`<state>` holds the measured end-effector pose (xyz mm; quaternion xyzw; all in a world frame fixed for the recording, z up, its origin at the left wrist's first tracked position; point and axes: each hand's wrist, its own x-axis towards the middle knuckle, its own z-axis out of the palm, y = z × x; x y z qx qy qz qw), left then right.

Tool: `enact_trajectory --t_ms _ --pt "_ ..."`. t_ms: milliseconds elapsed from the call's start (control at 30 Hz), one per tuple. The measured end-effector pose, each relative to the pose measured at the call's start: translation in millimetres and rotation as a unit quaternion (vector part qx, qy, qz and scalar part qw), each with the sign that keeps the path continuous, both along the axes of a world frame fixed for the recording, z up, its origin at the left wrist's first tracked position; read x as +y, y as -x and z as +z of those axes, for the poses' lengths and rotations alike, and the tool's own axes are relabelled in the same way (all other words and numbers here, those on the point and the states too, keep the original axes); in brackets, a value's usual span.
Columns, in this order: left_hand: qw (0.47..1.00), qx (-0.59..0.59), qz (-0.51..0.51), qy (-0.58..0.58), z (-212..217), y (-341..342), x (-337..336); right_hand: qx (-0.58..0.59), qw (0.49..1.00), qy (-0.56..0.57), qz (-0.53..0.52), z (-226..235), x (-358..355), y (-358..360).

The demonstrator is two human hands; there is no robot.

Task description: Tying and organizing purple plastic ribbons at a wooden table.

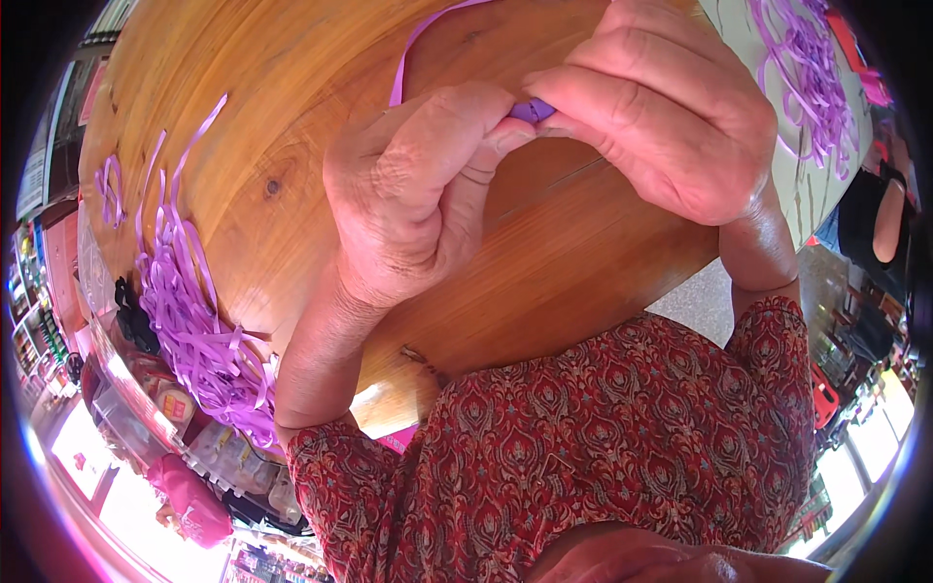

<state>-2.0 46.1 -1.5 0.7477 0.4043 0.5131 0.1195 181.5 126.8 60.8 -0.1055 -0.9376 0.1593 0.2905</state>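
Note:
A purple ribbon [531, 112] is pinched between my two hands above the wooden table. My left hand [418, 185] grips it with thumb and forefinger, the other fingers curled in. Opposite it, my right hand [661, 117] pinches the same short folded or knotted piece, fingertips almost touching the left ones. A long tail of ribbon [413, 49] rises behind my left hand and curves toward the top edge. How the ribbon runs inside the fingers is hidden.
On the left of the wooden table [272, 126] lies a heap of loose purple ribbons [199, 330], with a small ribbon loop [110, 191] farther off. More ribbons [812, 87] lie on a pale surface at the right. Another person's arm [887, 219] shows at the far right.

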Motion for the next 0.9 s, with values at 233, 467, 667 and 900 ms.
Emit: enact_trajectory --t_ms 233,467,667,900 --pt "0.997 -0.041 0.031 0.053 -1 -10 -8 0.034 0.998 -0.006 -0.046 -9 -14 8" --pt "0.997 -0.069 0.023 0.030 -8 -7 -13 0.069 0.996 0.041 -0.030 -14 -11 14" --pt "0.993 -0.082 -0.051 0.067 -6 -10 -20 -0.071 0.986 0.137 0.063 -4 0 -4" --pt "0.997 0.059 -0.053 0.013 5 -2 -14 0.075 0.896 0.384 0.212 -31 6 -2"
